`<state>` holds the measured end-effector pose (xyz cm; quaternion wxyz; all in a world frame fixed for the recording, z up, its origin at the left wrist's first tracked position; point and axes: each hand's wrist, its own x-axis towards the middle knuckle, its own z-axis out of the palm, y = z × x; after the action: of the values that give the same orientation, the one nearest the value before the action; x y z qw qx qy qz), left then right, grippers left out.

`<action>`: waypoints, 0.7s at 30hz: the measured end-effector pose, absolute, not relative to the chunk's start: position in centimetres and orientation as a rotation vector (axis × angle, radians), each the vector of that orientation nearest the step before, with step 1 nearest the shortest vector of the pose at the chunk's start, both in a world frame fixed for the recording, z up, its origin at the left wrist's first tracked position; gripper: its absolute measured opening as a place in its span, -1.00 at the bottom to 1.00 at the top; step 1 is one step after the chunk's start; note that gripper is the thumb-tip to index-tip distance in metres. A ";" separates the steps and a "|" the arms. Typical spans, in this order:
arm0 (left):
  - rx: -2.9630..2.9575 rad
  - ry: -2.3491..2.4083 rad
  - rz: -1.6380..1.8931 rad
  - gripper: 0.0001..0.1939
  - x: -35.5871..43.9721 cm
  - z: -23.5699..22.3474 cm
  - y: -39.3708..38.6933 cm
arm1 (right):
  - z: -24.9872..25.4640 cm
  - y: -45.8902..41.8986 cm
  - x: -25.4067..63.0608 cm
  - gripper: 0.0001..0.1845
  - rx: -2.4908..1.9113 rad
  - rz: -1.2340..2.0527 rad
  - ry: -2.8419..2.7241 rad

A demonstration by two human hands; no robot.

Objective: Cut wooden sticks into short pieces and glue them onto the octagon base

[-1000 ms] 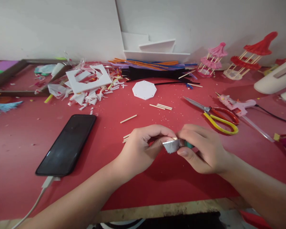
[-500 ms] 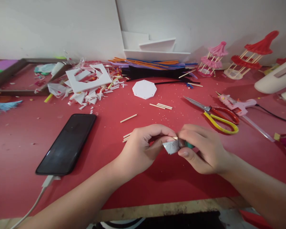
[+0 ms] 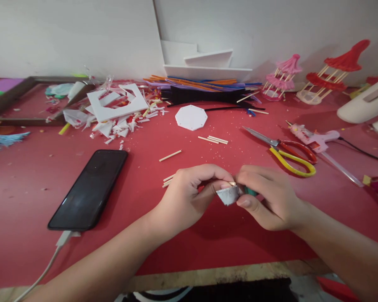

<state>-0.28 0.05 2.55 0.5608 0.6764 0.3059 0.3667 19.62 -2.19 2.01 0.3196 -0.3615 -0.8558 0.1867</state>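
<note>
Left hand (image 3: 187, 191) pinches a pale stick (image 3: 232, 183) — right hand (image 3: 272, 197), fingers curled closed, grips a green-handled blade (image 3: 228, 196) beside its tip.

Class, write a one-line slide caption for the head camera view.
Left hand steadies a small wooden stick against a metal blade gripped by the right hand.

A glossy black screen is seen on the phone (image 3: 88, 188), near the table's (image 3: 189, 247) left edge. Bare metal is shown by the scissors' blades (image 3: 258, 136), and pale wood by the small sticks (image 3: 170, 156).
</note>
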 end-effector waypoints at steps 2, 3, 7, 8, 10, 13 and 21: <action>1.600 0.705 0.863 -0.86 -0.3 2.6 0.0 | 2.0 -2.2 19.6 -0.69 -0.947 0.508 -2.238; 1.609 0.703 0.867 -0.86 -0.3 2.7 0.0 | 2.0 -2.2 19.7 -0.70 -0.946 0.510 -2.233; 1.671 0.726 0.891 -0.83 -0.3 2.8 0.0 | 2.0 -2.3 19.5 -0.68 -0.968 0.479 -2.222; 1.687 0.733 0.896 -0.83 -0.3 2.8 0.0 | 2.1 -2.3 19.4 -0.68 -0.975 0.469 -2.217; 1.714 0.745 0.913 -0.82 -0.4 2.8 0.0 | 2.1 -2.4 19.2 -0.67 -0.981 0.450 -2.203; 1.758 0.775 0.947 -0.83 -0.5 2.8 0.0 | 2.1 -2.3 19.1 -0.67 -0.998 0.391 -2.183; 1.827 0.759 0.990 -0.83 -1.1 3.2 -0.6 | 2.5 -0.8 21.5 -0.73 -1.318 0.144 -1.877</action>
<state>-1.12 -0.61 3.19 0.4480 0.7384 0.3065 0.4002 21.48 -0.79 2.47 0.4092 -0.5234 -0.7452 0.0573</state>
